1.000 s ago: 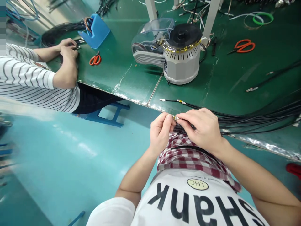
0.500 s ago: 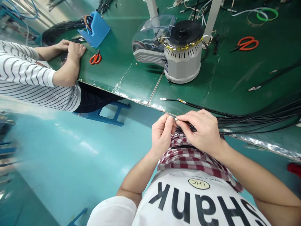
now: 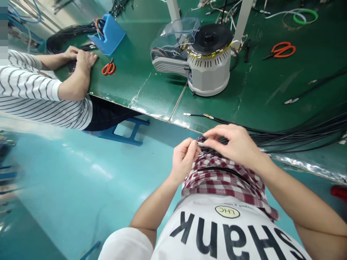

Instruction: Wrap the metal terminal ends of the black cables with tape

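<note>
A small metal clip (image 3: 200, 143) on a thin black wire (image 3: 202, 154) is pinched tight by the fingertips of the left hand (image 3: 183, 161), while the right hand (image 3: 234, 144) is curved just above it, though whether anything is held by its fingers cannot be told. A long bunch of black wires (image 3: 298, 138) is laid over the edge of the green table (image 3: 151, 104). Farther off, a round grey tape machine (image 3: 208, 74), bright orange scissors (image 3: 279, 50) and the hands of another person in a striped sleeve (image 3: 81, 59) are seen on the table.

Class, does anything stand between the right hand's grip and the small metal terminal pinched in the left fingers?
Nothing visible does. The right hand sits just beside the metal terminal held by the left hand; the black wires trail away behind the right hand.
</note>
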A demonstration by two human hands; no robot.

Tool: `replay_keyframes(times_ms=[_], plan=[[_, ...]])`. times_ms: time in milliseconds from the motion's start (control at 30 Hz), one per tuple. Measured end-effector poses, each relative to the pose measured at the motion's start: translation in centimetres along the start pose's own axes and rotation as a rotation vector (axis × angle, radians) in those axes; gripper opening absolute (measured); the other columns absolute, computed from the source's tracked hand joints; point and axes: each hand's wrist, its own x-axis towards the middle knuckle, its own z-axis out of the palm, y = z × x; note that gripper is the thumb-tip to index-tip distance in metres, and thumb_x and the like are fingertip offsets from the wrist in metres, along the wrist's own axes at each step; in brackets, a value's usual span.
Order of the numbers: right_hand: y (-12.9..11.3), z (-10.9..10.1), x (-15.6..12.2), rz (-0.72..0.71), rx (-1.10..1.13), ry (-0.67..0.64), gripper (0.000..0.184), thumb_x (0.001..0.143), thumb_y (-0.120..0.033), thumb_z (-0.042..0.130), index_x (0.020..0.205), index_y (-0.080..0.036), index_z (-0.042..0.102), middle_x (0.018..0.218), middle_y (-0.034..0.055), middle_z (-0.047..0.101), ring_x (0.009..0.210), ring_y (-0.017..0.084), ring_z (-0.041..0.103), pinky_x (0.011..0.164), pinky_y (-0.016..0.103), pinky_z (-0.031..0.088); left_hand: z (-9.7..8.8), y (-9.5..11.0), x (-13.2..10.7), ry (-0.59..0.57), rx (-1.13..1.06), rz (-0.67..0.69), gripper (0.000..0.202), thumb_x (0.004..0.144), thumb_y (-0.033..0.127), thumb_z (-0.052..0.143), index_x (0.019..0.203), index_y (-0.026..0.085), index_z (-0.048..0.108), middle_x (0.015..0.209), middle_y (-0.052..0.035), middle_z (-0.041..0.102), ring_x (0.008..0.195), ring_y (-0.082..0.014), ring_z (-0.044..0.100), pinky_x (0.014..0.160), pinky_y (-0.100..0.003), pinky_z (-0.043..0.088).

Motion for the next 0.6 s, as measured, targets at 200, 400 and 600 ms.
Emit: replay_keyframes(times_ms=[200,400,600], plan=[[6.3,-0.5,0.8,0.143,-0.529,-0.010,0.015,0.093,-0.032,0.067,0.089,-0.019,0.070,0.090,0.0051,0.070,0.081,0.021,0.062,0.070,0.036,0.032,-3.0,-5.0,-0.5,0.051,0.181,-0.172,0.046,0.097,0.049,0.052,0.062,0.018,0.049,0.051,0.0047,0.038,0.048,-0.0098,0.035,0.049,-0.024,0.029],[5.2,-0.3,-0.4,0.053,-0.528,-0.004,0.016,0.099,-0.026,0.056,0.089,-0.018,0.065,0.092,0.0043,0.069,0.087,0.021,0.062,0.075,0.037,0.033,-2.9,-2.5,1.4,0.292,0.353,0.064,0.041,0.097,0.041,0.056,0.066,0.018,0.042,0.063,0.0043,0.033,0.060,-0.0108,0.030,0.058,-0.026,0.026],[2.8,-1.8,-2.9,-0.063,-0.379,0.073,0.011,0.100,-0.027,0.057,0.093,-0.020,0.063,0.096,0.0020,0.071,0.089,0.019,0.065,0.081,0.038,0.035,1.1,-0.2,3.4,-0.051,-0.004,0.039,0.039,0.101,0.049,0.048,0.077,0.019,0.053,0.061,0.0032,0.044,0.055,-0.0102,0.039,0.053,-0.025,0.031]])
